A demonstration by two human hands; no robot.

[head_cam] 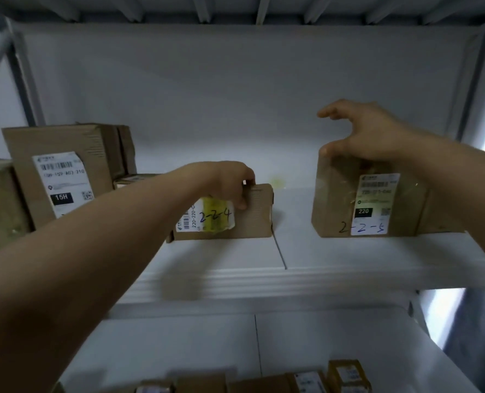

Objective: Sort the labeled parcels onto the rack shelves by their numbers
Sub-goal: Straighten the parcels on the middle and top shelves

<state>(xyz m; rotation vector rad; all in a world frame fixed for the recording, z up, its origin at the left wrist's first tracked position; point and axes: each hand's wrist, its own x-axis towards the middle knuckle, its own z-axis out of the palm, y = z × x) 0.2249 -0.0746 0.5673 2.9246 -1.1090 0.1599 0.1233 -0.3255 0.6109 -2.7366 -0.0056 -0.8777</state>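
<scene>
A low brown parcel [257, 214] with "2-2-4" handwritten on its label lies on the white rack shelf [264, 279], near the middle. My left hand [232, 182] grips its top front edge, thumb on the face. To the right stands a taller brown parcel [337, 199] marked "2-2-5" and "220". My right hand [360, 131] hovers over its top, fingers spread and lifted, with the thumb touching the upper left corner.
Larger cartons stand at the shelf's left, one labelled "15H" [62, 171], another at the far left edge [0, 205]. Several small parcels [346, 375] lie on the lower shelf. Bare shelf lies between the two marked parcels. Grey rack uprights [23, 80] frame both sides.
</scene>
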